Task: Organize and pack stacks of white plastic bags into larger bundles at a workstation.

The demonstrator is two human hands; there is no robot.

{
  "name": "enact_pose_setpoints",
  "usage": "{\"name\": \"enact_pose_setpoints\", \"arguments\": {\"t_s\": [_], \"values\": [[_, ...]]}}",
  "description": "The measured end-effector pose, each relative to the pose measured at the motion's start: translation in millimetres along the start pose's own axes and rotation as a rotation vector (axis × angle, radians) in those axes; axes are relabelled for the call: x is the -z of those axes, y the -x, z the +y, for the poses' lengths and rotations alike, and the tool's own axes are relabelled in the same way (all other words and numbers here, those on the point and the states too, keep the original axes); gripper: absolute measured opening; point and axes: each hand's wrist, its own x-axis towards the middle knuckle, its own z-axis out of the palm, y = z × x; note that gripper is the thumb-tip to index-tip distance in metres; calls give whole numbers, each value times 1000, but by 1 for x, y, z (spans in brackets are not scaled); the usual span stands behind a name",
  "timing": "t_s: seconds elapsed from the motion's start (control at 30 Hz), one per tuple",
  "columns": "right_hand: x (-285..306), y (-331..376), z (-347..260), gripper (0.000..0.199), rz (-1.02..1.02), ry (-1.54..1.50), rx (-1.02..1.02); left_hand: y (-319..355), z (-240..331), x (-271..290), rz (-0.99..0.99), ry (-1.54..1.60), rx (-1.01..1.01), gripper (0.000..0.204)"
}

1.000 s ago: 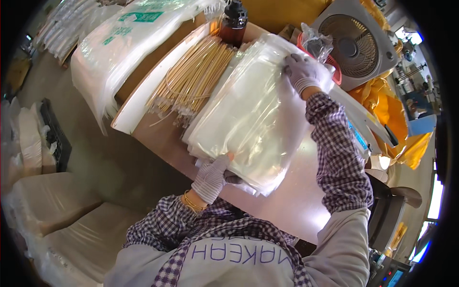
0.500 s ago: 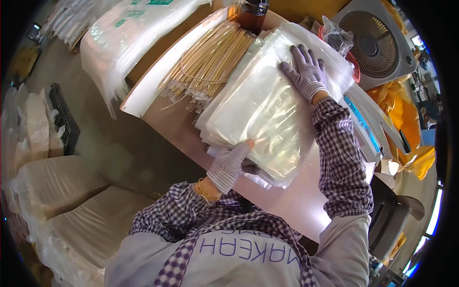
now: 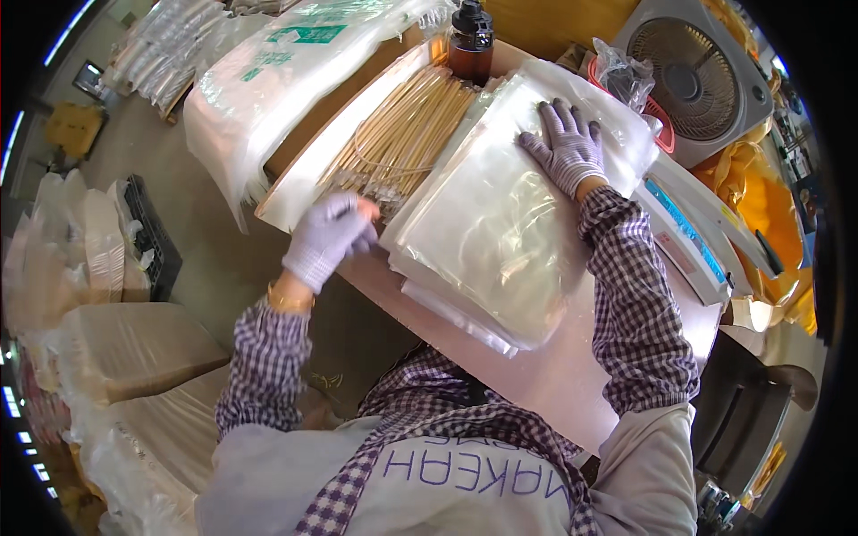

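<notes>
My right hand [image 3: 569, 150], in a grey striped glove, lies flat with fingers spread on the upper part of a stack of clear plastic bags [image 3: 483, 241]. My left hand [image 3: 331, 239], gloved with a bare fingertip showing, hovers at the table's left edge. Its fingers are loosely curled and apart, slightly blurred, and I see nothing between them. Just beyond it lies a bundle of thin tan tubes or cords [image 3: 407, 125] with clear pieces at the near ends. The hand partly covers those ends.
A dark bottle [image 3: 471, 43] stands behind the bundle. To the right are a long sealer-like device with a blue strip [image 3: 684, 228], a red basket [image 3: 657, 121] and a grey box fan [image 3: 693, 80]. A large white plastic-wrapped pack [image 3: 259, 98] sits at the left; plastic-covered stacks [image 3: 134, 348] stand lower left.
My left hand has let go of the near edge of the bag stack and moved left and away from me toward the tube ends. My right hand stays on the bags.
</notes>
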Motion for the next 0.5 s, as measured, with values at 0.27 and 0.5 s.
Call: {"name": "enact_pose_setpoints", "arguments": {"t_s": [0.27,0.5], "values": [[-3,2,3,69,-17,3,-17,-92,20,-37,-77,-1271,-88,23],[4,-1,-1,70,-90,4,-34,-117,21,-33,-120,-1415,56,21]]}}
